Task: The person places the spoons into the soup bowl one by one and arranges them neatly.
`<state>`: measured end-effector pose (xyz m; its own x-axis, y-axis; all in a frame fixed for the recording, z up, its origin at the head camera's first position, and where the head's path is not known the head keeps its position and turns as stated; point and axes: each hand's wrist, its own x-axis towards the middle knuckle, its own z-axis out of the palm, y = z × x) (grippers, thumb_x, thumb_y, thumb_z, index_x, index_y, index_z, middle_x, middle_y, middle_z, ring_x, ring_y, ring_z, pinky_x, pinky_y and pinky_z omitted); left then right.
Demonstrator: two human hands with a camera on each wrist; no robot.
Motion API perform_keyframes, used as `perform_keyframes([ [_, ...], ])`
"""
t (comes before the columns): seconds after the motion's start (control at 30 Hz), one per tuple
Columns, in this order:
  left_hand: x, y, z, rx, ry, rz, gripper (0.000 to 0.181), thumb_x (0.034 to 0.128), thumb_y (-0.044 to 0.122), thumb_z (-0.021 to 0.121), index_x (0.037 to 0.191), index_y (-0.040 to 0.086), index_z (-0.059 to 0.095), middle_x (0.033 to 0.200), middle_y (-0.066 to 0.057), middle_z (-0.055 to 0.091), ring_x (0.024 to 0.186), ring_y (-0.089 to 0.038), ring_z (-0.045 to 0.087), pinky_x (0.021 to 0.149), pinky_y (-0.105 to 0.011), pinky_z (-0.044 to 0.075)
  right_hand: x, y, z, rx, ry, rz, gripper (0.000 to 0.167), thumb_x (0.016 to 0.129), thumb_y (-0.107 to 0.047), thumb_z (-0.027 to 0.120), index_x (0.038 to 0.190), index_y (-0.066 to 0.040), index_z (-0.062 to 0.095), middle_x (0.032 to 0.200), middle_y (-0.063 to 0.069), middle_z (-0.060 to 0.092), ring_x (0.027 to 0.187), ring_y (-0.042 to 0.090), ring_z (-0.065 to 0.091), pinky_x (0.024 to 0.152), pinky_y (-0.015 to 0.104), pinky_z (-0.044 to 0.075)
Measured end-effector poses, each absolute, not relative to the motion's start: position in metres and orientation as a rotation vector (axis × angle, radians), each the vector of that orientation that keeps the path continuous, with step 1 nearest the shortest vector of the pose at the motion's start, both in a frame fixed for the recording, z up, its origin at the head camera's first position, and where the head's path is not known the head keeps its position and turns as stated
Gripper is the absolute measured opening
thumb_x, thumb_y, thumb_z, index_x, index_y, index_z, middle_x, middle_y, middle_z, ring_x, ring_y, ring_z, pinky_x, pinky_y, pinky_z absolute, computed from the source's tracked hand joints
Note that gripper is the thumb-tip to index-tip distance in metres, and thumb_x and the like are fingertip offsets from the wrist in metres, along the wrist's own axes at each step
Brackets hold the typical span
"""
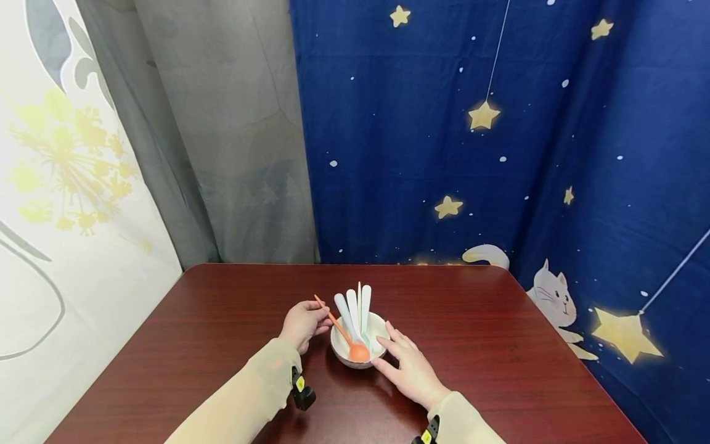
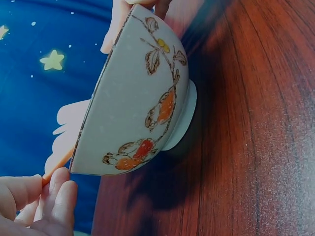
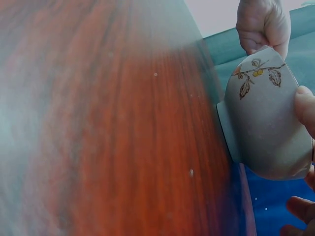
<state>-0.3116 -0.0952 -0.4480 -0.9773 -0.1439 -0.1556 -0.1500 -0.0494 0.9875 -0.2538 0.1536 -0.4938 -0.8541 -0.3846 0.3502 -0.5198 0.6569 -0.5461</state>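
Note:
A white bowl (image 1: pixel 381 327) stands upright on the table, its outside painted with a fruit branch, as the left wrist view shows. My left hand (image 1: pixel 304 323) pinches the thin handle of an orange spoon (image 1: pixel 359 353) left of the rim; the spoon's round head lies inside the bowl. Several pale-handled utensils (image 1: pixel 352 304) lean in the bowl toward its far rim; their lower ends are partly hidden. My right hand (image 1: pixel 415 370) is at the bowl's right side with fingers spread and fairly straight. Its thumb (image 3: pixel 306 105) touches the outer wall near the rim.
The dark red wooden table (image 1: pixel 233 320) reaches back to a grey curtain (image 1: pixel 244 135) and a blue star-patterned curtain (image 1: pixel 388 135). A white patterned cloth (image 1: pixel 72 246) hangs at the left. Each wrist carries a small black camera (image 1: pixel 302 394).

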Motion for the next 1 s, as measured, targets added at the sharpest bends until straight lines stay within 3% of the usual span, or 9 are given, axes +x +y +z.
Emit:
perform_keyframes([
  [0.37, -0.322, -0.092, -0.459, -0.369, 2.135, 2.258, 0.035, 0.0919, 0.006, 0.064, 0.122, -0.009, 0.054, 0.090, -0.014, 0.066, 0.068, -0.012, 0.065, 0.062, -0.026, 0.056, -0.253, 0.153, -0.494, 0.733, -2.669, 0.972, 0.054, 0.092, -0.049, 0.059, 0.130, -0.010, 0.061, 0.152, 0.012, 0.035, 0.136, 0.039, 0.034, 0.106, 0.055, 0.033],
  [0.63, -0.323, -0.091, -0.460, -0.381, 2.121, 2.264, 0.031, 0.0925, 0.011, 0.065, 0.117, -0.007, 0.058, 0.091, -0.014, 0.067, 0.071, -0.014, 0.066, 0.066, -0.028, 0.057, -0.253, 0.153, -0.493, 0.730, -2.676, 0.972, 0.055, 0.092, -0.048, 0.059, 0.131, -0.010, 0.060, 0.152, 0.009, 0.034, 0.136, 0.038, 0.034, 0.106, 0.055, 0.033],
  [1.0, -0.320, -0.094, -0.461, -0.363, 1.981, 2.312, 0.043, 0.1018, 0.025, 0.049, 0.128, -0.009, 0.047, 0.095, -0.014, 0.062, 0.076, -0.015, 0.065, 0.071, -0.029, 0.057, -0.253, 0.152, -0.493, 0.729, -2.676, 0.992, 0.055, 0.092, -0.048, 0.059, 0.131, -0.009, 0.060, 0.152, 0.009, 0.033, 0.137, 0.037, 0.034, 0.106, 0.054, 0.032],
])
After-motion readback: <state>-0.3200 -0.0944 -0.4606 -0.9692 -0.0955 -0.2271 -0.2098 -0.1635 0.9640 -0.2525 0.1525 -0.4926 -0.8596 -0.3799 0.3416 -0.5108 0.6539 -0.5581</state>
